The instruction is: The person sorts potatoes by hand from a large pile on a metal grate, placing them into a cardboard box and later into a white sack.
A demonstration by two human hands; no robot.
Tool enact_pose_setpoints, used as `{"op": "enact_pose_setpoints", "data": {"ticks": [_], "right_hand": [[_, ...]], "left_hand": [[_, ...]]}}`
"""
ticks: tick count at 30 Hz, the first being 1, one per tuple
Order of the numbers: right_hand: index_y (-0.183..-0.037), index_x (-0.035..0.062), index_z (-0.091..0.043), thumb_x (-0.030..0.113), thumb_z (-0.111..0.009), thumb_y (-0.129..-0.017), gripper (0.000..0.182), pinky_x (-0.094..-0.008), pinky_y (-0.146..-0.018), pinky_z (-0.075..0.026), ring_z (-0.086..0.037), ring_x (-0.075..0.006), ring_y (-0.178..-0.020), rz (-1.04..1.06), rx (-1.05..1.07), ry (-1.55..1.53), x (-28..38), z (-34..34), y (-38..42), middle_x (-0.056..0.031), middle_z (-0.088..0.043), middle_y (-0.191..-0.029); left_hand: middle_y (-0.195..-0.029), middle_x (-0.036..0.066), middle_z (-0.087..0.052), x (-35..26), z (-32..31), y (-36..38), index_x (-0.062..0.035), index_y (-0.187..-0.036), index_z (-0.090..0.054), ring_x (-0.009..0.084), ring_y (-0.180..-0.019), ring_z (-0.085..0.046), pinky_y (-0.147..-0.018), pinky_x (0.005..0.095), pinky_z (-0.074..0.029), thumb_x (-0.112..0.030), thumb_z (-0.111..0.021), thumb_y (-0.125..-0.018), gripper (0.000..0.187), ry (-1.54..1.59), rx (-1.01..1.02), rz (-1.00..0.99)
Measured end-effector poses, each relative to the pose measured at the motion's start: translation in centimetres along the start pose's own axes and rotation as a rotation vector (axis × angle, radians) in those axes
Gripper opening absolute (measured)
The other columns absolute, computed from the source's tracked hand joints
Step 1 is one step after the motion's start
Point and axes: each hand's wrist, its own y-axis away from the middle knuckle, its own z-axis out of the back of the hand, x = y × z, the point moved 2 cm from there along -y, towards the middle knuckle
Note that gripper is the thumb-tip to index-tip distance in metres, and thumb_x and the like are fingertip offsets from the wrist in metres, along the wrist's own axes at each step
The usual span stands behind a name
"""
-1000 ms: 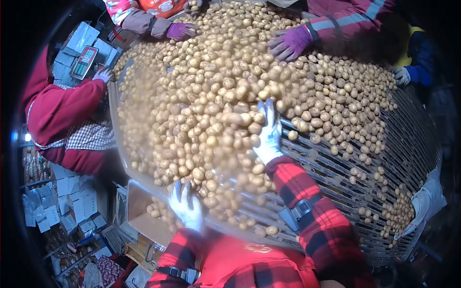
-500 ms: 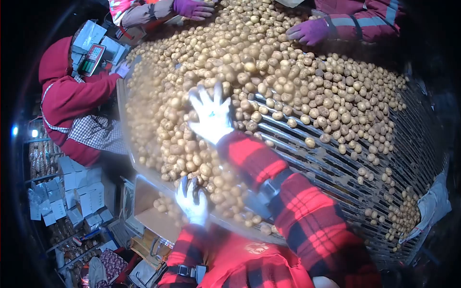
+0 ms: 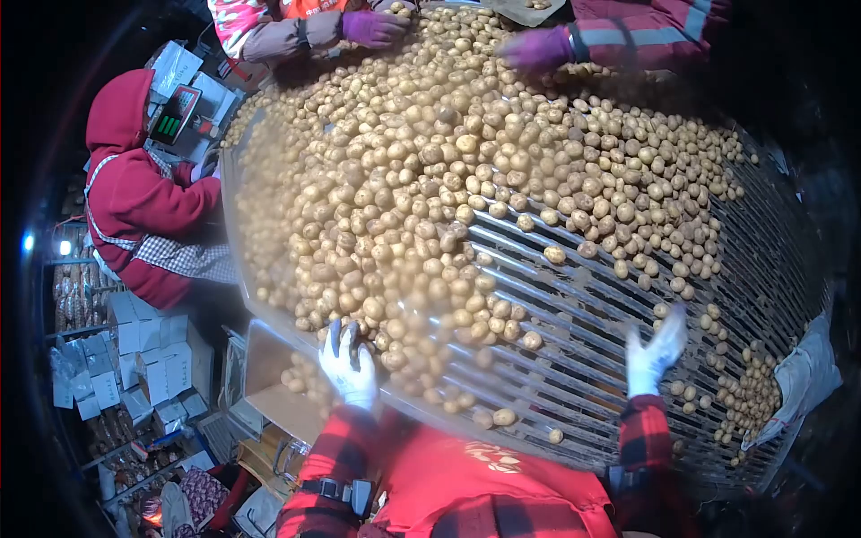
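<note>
Both my hands wear white gloves. My left hand (image 3: 349, 366) is open at the near edge of the slatted table, its fingertips beside the closest potatoes (image 3: 359, 260); nothing is seen in it. Farther right, my right hand (image 3: 655, 352) is also open, with fingers spread over the metal slats (image 3: 574, 350), near a few loose potatoes. The potatoes lie in a broad heap across the left and far parts of the table.
Across the table are co-workers' purple-gloved hands (image 3: 375, 29) (image 3: 538, 48). A person in a red hood (image 3: 148, 193) stands at the left beside a scale (image 3: 175, 115). A cardboard box (image 3: 278, 359) with potatoes sits below the near edge; a white sack (image 3: 807, 377) hangs at the right.
My right hand has moved from the potato heap to the right, over the slats. My left hand has shifted slightly left. More potatoes lie on the near slats, and the co-workers' hands have moved.
</note>
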Motion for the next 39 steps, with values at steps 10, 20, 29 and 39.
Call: {"op": "enact_pose_setpoints", "data": {"ticks": [10,20,29,39], "right_hand": [[-0.143,0.0060,-0.042,0.043,-0.090,-0.057,0.104,-0.0522,-0.116,-0.027,-0.043,-0.0323,-0.130,0.181,-0.057,-0.015,9.4,-7.3,-12.2,-0.0123,-0.048,-0.140],[-0.152,0.0125,-0.032,0.047,-0.084,-0.067,0.105,-0.0663,-0.108,-0.031,-0.024,-0.0440,-0.144,0.207,0.025,0.018,20.1,-11.4,-17.0,-0.0128,-0.028,-0.157],[-0.141,0.0212,-0.049,0.032,-0.071,-0.081,0.064,-0.0665,-0.111,-0.024,-0.037,-0.0338,-0.139,0.538,-0.025,-0.181,29.3,-8.0,-19.1,-0.0103,-0.045,-0.147],[-0.105,0.0170,-0.070,0.023,-0.057,-0.090,0.020,-0.0514,-0.103,-0.036,-0.058,-0.0256,-0.106,1.049,0.319,0.215,39.0,-5.4,-6.6,-0.0063,-0.063,-0.107]], "left_hand": [[-0.142,0.017,-0.051,-0.2,-0.1,0.0,-0.0132,-0.130,-0.061,0.0396,-0.127,-0.047,-0.108,0.0499,-0.036,-0.008,-0.061,-0.078,0.052,-0.002,-0.005,-0.010],[-0.143,0.018,-0.049,0.0,-0.3,0.1,-0.0126,-0.131,-0.060,0.0397,-0.130,-0.045,-0.111,0.0501,-0.034,-0.006,-0.060,-0.078,0.054,-0.018,0.019,0.039],[-0.143,0.014,-0.051,0.0,0.1,0.0,-0.0182,-0.131,-0.062,0.0388,-0.128,-0.047,-0.110,0.0507,-0.036,-0.008,-0.064,-0.079,0.053,-0.053,0.039,0.069],[-0.135,0.013,-0.058,-0.2,0.3,-0.2,-0.0179,-0.121,-0.068,0.0381,-0.120,-0.052,-0.104,0.0501,-0.041,-0.010,-0.064,-0.079,0.043,-0.061,-0.033,0.049]]}}
